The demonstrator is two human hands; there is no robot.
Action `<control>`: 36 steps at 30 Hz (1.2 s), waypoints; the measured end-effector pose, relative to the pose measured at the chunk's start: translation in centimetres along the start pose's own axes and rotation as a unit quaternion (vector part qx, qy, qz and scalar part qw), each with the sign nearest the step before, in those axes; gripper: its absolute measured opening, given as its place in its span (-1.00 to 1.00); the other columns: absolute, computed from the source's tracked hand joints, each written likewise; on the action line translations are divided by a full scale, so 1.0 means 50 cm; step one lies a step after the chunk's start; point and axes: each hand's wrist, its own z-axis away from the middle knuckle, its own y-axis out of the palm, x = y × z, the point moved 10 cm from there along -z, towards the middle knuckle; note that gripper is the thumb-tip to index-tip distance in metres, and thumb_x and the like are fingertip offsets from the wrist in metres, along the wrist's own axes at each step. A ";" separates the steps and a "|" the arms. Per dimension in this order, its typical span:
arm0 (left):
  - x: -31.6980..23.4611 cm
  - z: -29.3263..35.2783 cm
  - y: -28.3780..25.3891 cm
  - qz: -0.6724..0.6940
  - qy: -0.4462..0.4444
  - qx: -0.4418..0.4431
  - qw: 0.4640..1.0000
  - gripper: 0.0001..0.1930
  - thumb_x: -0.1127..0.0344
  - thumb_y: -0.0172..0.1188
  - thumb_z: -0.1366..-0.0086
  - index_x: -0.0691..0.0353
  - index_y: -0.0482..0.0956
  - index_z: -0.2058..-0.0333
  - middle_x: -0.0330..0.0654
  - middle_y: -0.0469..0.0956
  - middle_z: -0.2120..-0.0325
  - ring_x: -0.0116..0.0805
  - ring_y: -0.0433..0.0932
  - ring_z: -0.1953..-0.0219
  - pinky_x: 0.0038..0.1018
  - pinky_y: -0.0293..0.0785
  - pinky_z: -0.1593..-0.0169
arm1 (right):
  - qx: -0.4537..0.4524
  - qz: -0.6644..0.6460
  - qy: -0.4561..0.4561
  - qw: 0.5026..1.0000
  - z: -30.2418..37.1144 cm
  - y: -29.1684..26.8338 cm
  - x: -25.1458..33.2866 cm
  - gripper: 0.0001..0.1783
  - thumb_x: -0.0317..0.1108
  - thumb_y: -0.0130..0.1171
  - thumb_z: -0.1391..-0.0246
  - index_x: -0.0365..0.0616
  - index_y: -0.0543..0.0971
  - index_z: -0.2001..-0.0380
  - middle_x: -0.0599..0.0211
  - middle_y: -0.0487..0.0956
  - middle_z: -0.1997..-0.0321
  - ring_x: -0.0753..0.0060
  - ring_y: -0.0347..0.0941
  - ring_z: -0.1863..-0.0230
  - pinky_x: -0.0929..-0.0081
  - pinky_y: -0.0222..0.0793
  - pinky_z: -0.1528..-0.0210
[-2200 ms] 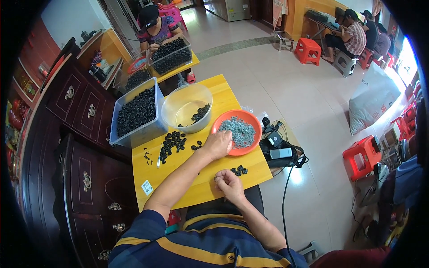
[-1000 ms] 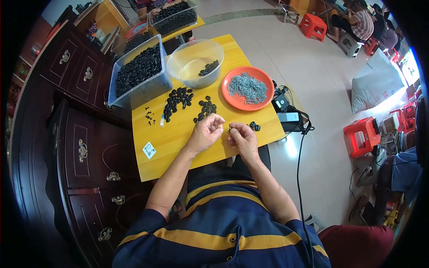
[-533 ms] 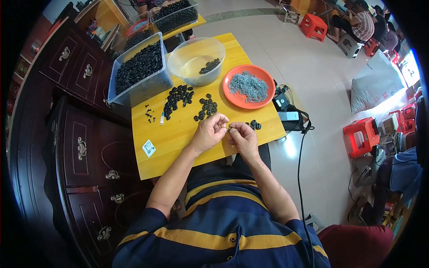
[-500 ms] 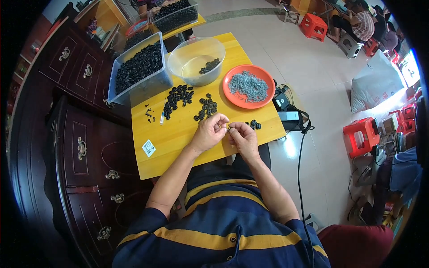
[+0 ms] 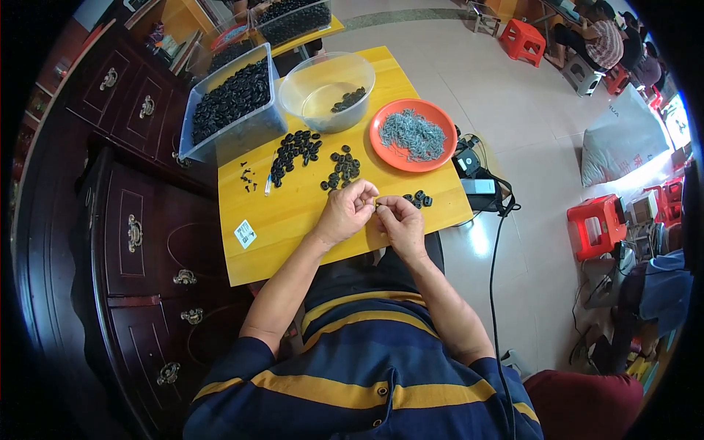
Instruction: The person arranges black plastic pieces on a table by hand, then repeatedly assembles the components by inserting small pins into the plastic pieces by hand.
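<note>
Over the near edge of a yellow table (image 5: 293, 233), my left hand (image 5: 345, 214) and my right hand (image 5: 402, 227) meet with fingers pinched. A small dark piece (image 5: 378, 206) shows at my right fingertips; it is too small to name surely. Whatever the left fingers hold is hidden. Just beyond the left hand lies a loose group of black oval parts (image 5: 342, 168), and a larger group (image 5: 296, 150) spreads farther left. Several more black parts (image 5: 419, 199) lie by my right hand. An orange plate (image 5: 415, 166) holds a heap of small grey metal pieces (image 5: 412, 134).
A clear round tub (image 5: 299, 99) with some black parts and a plastic bin (image 5: 253, 136) full of them stand at the back left. Small black screws (image 5: 248, 177) and a white label (image 5: 245, 235) lie left. Dark drawers (image 5: 150, 242) flank the table. A black cable (image 5: 493, 286) hangs right.
The view has shifted slightly, so the table and its things sit a little higher. Both hands stay pinched close together with hardly any movement.
</note>
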 end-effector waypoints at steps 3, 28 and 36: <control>0.016 0.002 -0.001 0.021 -0.023 -0.007 0.999 -0.83 0.55 0.18 -0.15 0.31 0.52 0.24 -0.31 0.53 0.51 -0.63 0.46 0.54 -0.60 0.44 0.40 | 0.008 -0.001 -0.004 1.000 0.000 0.003 -0.006 -0.87 -0.42 0.21 -0.22 -0.22 0.64 0.22 0.50 0.60 0.46 0.73 0.43 0.50 0.68 0.36 0.47; 0.067 0.082 -0.090 -0.127 -0.119 -0.088 0.981 -0.71 0.52 0.22 -0.17 0.30 0.56 0.09 -0.26 0.54 0.44 -0.53 0.53 0.44 -0.53 0.49 0.31 | 0.044 -0.098 -0.024 0.994 0.000 0.003 0.000 -0.85 -0.46 0.17 -0.23 -0.28 0.57 0.17 0.52 0.55 0.45 0.73 0.41 0.48 0.69 0.32 0.43; 0.039 0.080 -0.089 -0.268 -0.057 -0.129 0.953 -0.67 0.45 0.28 -0.14 0.20 0.58 0.07 -0.10 0.59 0.37 -0.11 0.60 0.36 -0.28 0.56 0.22 | 0.048 -0.109 -0.020 0.993 -0.003 0.003 -0.002 -0.88 -0.48 0.16 -0.22 -0.28 0.55 0.19 0.47 0.56 0.40 0.70 0.44 0.44 0.68 0.37 0.37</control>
